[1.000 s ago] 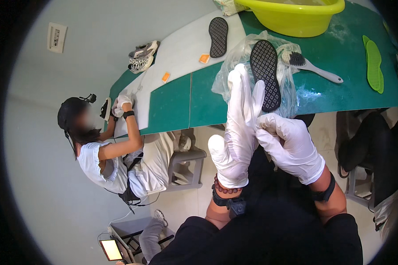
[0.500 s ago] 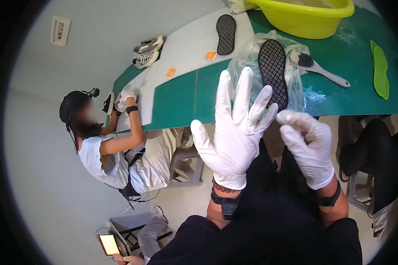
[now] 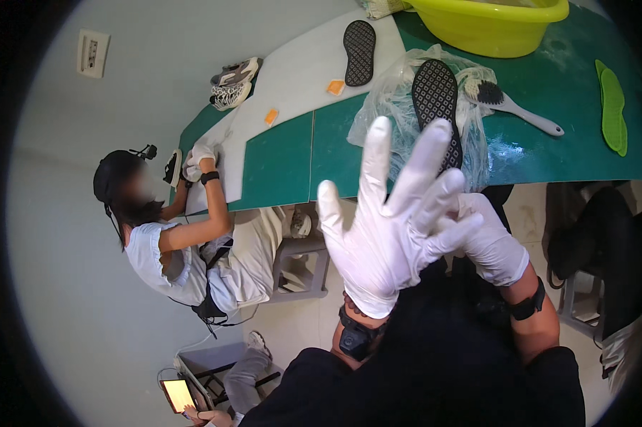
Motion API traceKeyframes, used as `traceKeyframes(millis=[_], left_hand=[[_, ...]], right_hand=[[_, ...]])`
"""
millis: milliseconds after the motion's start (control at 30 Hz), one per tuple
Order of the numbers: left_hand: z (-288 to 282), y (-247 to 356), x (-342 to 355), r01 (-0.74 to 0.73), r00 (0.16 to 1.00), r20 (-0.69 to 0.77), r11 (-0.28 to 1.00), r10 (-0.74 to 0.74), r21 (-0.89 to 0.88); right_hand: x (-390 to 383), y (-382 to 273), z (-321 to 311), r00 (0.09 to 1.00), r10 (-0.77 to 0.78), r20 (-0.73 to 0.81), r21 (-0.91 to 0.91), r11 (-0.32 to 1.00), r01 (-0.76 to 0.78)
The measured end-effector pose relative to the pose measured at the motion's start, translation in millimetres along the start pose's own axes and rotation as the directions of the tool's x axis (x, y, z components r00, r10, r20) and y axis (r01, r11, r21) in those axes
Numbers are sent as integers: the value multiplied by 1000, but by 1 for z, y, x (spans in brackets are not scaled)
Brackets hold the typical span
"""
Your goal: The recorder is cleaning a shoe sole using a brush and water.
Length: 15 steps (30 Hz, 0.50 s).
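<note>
My left hand (image 3: 388, 238), in a white glove, is held up in front of the table with its fingers spread and nothing in it. My right hand (image 3: 493, 238), gloved the same way, is next to it; its fingers are hidden behind the left hand's little-finger side, so their grip does not show. Beyond my fingertips, a black patterned shoe sole (image 3: 435, 92) lies on a crumpled clear plastic bag (image 3: 380, 117). A brush (image 3: 517, 110) with dark and pale bristles and a grey handle rests at the bag's right edge.
A yellow-green basin (image 3: 488, 32) stands at the back of the green table (image 3: 278, 160). Green insoles (image 3: 611, 110) lie at the right. Another dark sole (image 3: 360, 53) and orange packets (image 3: 336, 87) are further left. A co-worker (image 3: 168, 242) sits at left, handling a shoe.
My right hand has moved left and in behind my left hand, hiding its fingers. The left hand has turned slightly, its fingers still spread.
</note>
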<state>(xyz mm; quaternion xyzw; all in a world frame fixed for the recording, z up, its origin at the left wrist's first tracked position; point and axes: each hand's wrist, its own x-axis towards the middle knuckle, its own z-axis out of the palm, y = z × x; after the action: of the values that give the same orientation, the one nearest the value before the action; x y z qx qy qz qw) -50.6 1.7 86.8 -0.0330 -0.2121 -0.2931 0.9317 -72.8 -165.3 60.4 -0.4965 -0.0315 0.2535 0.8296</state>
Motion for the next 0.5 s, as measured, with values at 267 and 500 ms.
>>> traceKeyframes(millis=[267, 500], left_hand=[[-16, -27, 1, 21, 998, 66, 959, -2, -281], [3, -21, 3, 114, 991, -81, 992, -109, 51]], right_hand=[[10, 17, -7, 965, -201, 169, 69, 979, 191], [11, 23, -14, 934, -318, 161, -269, 897, 352]])
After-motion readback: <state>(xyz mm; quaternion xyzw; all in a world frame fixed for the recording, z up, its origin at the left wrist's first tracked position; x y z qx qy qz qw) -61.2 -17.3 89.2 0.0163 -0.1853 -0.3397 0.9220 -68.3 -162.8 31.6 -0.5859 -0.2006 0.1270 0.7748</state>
